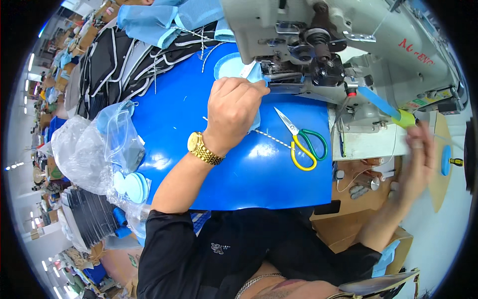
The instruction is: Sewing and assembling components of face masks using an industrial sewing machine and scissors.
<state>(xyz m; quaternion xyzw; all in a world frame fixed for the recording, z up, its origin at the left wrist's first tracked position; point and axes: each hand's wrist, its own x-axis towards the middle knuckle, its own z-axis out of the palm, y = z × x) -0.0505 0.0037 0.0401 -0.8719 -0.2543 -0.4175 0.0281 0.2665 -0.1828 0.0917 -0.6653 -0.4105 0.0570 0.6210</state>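
My left hand point(231, 112), a gold watch at its wrist, is closed on the edge of a light-blue fabric piece point(231, 65) at the sewing machine's needle area point(284, 72). Part of the piece is hidden under my fist. My right hand point(419, 154) is off to the right, smeared by motion, so its fingers cannot be read. Just above it is a yellow-green item point(404, 118), from which a light-blue strip point(377, 102) runs up toward the machine. Scissors point(301, 142) with green and yellow handles lie on the blue table surface point(239, 179), right of my left hand.
Black panels with white edging point(114, 65) and light-blue mesh pieces point(154, 22) are heaped at the back left. Clear plastic bags point(79, 149) and light-blue discs point(133, 188) lie along the left edge. An open drawer point(366, 182) with small parts sits below the machine.
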